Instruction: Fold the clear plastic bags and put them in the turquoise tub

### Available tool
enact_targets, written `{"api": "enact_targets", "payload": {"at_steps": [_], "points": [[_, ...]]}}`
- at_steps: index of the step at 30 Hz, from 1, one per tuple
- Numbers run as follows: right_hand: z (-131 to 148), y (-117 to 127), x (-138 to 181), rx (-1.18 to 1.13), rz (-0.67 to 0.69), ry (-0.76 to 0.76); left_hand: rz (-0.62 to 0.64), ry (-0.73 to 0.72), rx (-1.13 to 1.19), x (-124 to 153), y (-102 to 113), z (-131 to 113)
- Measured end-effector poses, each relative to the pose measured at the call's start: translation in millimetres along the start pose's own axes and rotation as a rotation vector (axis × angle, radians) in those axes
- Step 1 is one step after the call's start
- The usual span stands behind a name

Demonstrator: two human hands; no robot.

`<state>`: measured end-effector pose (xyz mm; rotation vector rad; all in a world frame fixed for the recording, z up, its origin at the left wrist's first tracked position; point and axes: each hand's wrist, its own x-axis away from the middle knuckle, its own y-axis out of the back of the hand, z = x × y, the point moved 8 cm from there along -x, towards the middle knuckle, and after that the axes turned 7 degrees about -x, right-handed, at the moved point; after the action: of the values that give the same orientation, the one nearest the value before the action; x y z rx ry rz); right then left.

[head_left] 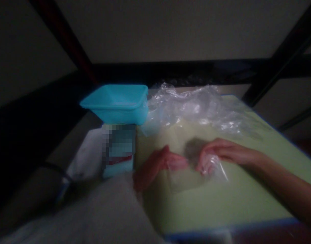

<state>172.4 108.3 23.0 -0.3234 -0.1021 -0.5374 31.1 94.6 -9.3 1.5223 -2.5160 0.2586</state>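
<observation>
My left hand (pixel 168 161) is stretched out to the right above the yellow-green tabletop, thumb raised and fingers extended, slightly blurred. Part of a thin clear plastic bag (pixel 186 184) shows at and below its fingers; whether they touch it is hard to make out. Across from it, my right hand (pixel 215 154) is bent down at the wrist, its fingers closed on a crumpled part of the clear plastic bag. Only a small gap separates the fingertips of both hands. Behind them lies a large heap of clear plastic bags (pixel 196 106).
A turquoise plastic basin (pixel 114 110) stands at the table's back left, touching the plastic heap. In front of it lies a pale blue item (pixel 118 167), partly pixelated, beside a whitish cloth or bag (pixel 88 154). The yellow-green table (pixel 236 203) has a blue edge.
</observation>
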Motion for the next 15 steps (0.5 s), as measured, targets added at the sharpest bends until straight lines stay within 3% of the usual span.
{"api": "enact_targets", "payload": {"at_steps": [8,15], "points": [[9.5,3.2,3.1,-0.072,-0.092,0.043,0.070,-0.134,-0.171,11.1,-5.8,-21.2],[21.7,-15.0,19.4,0.095,-0.074,0.148,-0.021,-0.169,-0.256,13.7,-5.3,-21.5]]}}
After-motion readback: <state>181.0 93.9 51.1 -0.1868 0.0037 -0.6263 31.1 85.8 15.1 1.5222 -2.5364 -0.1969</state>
